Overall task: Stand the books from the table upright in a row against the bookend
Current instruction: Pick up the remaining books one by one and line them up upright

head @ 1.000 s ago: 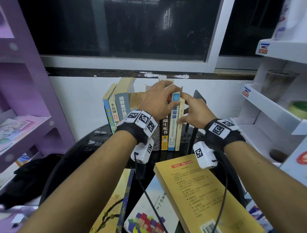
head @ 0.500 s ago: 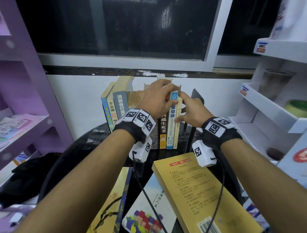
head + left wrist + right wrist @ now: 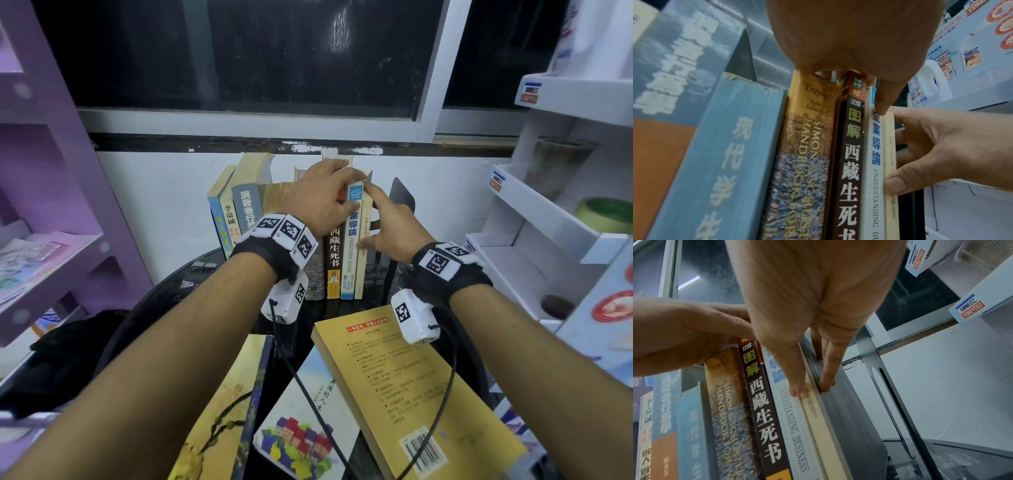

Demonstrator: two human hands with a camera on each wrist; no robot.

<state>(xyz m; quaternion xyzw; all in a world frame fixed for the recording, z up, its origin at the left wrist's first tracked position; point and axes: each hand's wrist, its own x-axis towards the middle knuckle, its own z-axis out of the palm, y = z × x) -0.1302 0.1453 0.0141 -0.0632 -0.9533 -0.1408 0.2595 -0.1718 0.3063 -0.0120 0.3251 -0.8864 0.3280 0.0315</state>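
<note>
Several books stand upright in a row at the back of the round black table. My left hand lies over the tops of the brown-spined book and the white-and-blue book, fingers curled behind them and thumb on the white spine. My right hand pinches the thin cream book at the row's right end, thumb on its spine and fingers on its cover. The black bookend stands just to the right, a small gap away.
A yellow book, a book with coloured houses and a floral yellow book lie flat at the table's front. A purple shelf stands left and a white display rack right. The wall is close behind the row.
Both hands stay on the right end of the row. They and the view have shifted only slightly.
</note>
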